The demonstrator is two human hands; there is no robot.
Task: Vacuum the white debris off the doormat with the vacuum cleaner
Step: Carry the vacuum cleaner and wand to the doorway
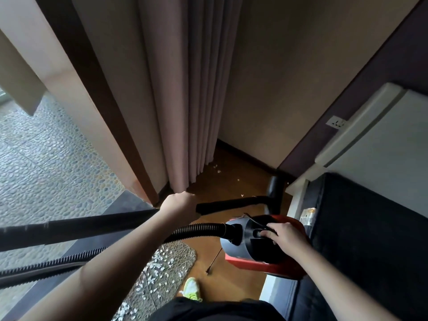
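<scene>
Nearest the camera, at the bottom edge, a black garment and a white-and-lime sneaker (191, 287) stand on the wood floor, the shoe just beside the grey doormat (183, 253). White debris (159, 265) covers the mat thickly from its far curved end to its near end, so by my judgement the cleaning proper has not begun; nearly all of it is left to do. To the right and a little farther, the right hand (286, 237) curls over the black top handle of the red-and-black canister vacuum cleaner (254, 246), which sits near a dark sofa edge; whether it rests on the floor or hangs lifted I cannot tell. No part of its dust container's contents shows, the shell being opaque. A ribbed black hose (194, 230) leaves the canister's front and runs left under the left forearm. The left hand (178, 205) is farther out, its fingers closed round the black wand (76, 228), which crosses the view from the left edge. Its floor nozzle (234, 202) lies beyond the hand on bare wood, well apart from the mat and not touching the debris there. Farther still, a few white scraps (217, 169) lie loose on the floor below the pleated curtain (185, 89). Pebbled paving (46, 158) shows at far left, and a wall socket (335, 123) at far right above a white appliance.
</scene>
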